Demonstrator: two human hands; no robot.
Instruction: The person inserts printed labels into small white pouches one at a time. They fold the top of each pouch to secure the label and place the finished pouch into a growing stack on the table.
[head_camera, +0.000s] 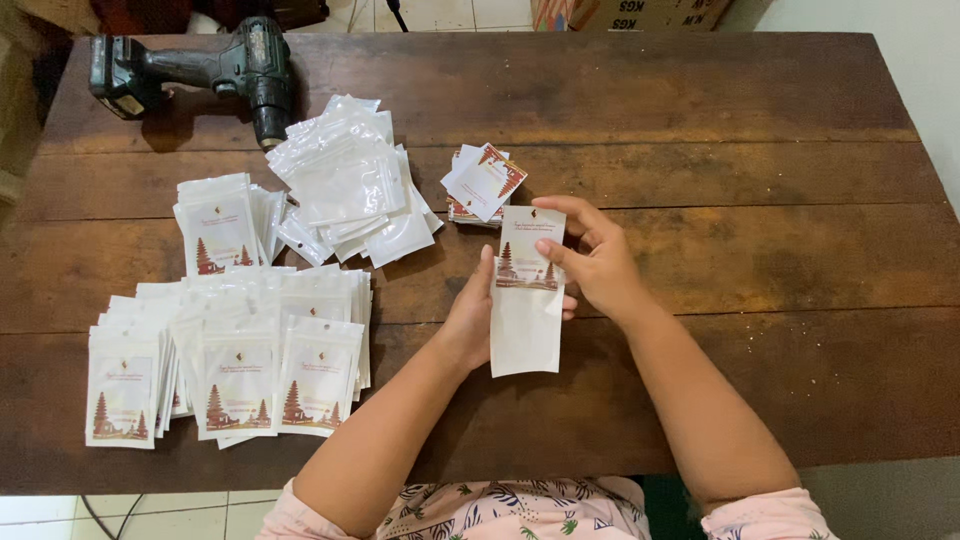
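1. The left hand (470, 320) curls around the left edge of a white pouch (526, 318), thumb in front and fingers behind, which steadies it upright over the wooden table (750, 250).
2. The right hand (598, 262) pinches a printed card (530, 250) between thumb and fingertips at the pouch's mouth; the card stands partly out at 12 o'clock from the pouch, lined up with the opening.
3. At 11 o'clock from the hands lies a small stack of loose cards (485, 182), near the right hand.
4. At 10 o'clock sits a heap of empty pouches (350, 180), with a power drill (215, 70) beyond it at the table's far edge.
5. At 9 o'clock, rows of filled pouches (235, 365) overlap like shingles, printed sides up, which keeps them apart from the empty ones.
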